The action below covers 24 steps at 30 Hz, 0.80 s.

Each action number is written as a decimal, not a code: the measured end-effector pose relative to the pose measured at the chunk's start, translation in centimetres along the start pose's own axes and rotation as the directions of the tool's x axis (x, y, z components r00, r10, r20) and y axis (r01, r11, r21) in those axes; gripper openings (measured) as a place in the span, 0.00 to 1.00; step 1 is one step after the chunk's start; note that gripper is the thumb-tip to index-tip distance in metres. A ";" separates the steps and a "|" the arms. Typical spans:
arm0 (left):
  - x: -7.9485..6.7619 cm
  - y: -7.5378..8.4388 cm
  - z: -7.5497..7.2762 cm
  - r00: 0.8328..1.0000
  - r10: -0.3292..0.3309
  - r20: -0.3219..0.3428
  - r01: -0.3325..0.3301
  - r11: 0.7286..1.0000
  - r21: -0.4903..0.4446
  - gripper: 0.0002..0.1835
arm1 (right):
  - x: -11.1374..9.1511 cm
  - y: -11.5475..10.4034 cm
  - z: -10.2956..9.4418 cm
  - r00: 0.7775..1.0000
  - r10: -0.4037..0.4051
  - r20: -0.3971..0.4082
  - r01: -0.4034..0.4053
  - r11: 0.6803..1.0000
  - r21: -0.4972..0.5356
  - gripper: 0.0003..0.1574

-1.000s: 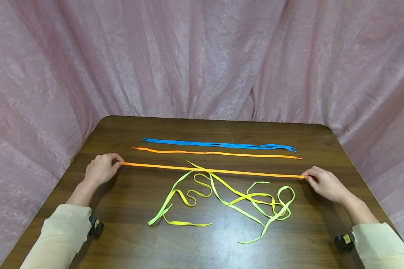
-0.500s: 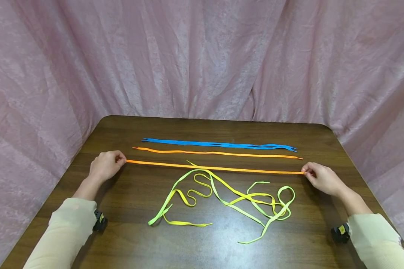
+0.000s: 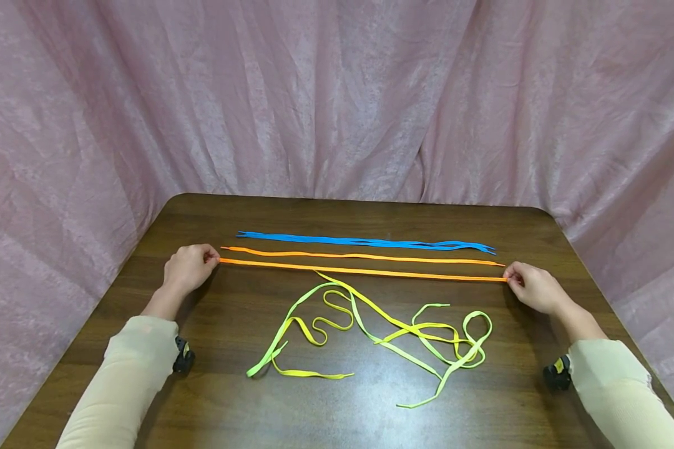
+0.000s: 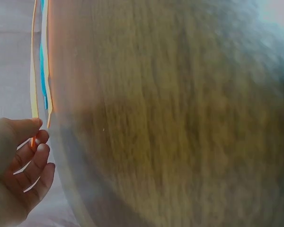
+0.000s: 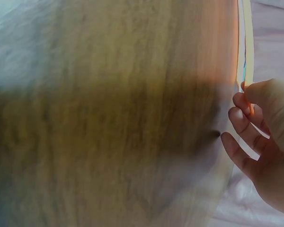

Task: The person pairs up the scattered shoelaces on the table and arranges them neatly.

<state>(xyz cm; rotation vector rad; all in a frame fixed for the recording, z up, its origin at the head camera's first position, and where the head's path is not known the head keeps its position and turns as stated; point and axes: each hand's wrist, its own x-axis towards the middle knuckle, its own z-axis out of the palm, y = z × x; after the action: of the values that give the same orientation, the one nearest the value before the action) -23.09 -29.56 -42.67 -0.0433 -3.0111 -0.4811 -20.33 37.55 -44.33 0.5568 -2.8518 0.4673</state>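
Note:
An orange shoelace (image 3: 365,271) is stretched straight between my two hands in the head view. My left hand (image 3: 190,269) pinches its left end between thumb and forefinger, and the orange tip pokes out below the grip in the left wrist view, where the left hand (image 4: 26,161) has its other fingers loosely bent. At the opposite end my right hand (image 3: 536,288) pinches the lace; the right wrist view shows the right hand (image 5: 270,127) with the tip between thumb and forefinger. Just beyond the held lace lies a second orange shoelace (image 3: 365,255), nearly parallel to it.
Blue shoelaces (image 3: 337,239) lie lengthwise behind the orange ones. Nearer me, a yellow shoelace (image 3: 382,312) and a yellow-green shoelace (image 3: 393,348) lie tangled in loops on the brown wooden table (image 3: 202,399). A pink curtain (image 3: 337,100) hangs around the table's far side.
Both hands have moved forward with the taut orange shoelace, bringing it close to the second orange one. The left hand has also shifted right. The laces on the table stay put.

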 end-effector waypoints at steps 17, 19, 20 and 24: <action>2.1 0.3 0.6 0.999 -0.045 -0.003 0.045 0.999 0.000 0.07 | 2.0 0.7 0.0 0.991 0.116 0.065 -0.113 0.993 -0.044 0.03; 2.3 0.4 0.6 0.999 -0.048 0.001 0.048 0.999 -0.003 0.07 | 2.2 0.7 0.0 0.990 0.121 0.068 -0.118 0.992 -0.050 0.03; 2.4 0.4 0.6 0.999 -0.050 0.000 0.050 0.999 -0.004 0.07 | 2.4 0.7 0.0 0.990 0.127 0.069 -0.123 0.991 -0.054 0.03; 2.7 0.5 0.7 0.998 -0.060 0.000 0.060 0.998 -0.008 0.07 | 2.8 0.7 -0.1 0.985 0.148 0.085 -0.143 0.988 -0.062 0.02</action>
<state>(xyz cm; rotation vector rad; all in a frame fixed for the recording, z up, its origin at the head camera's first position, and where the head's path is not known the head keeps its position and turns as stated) -25.85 -28.81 -42.88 0.0466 -3.0174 -0.4985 -23.16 37.24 -43.72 0.3697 -2.9942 0.3939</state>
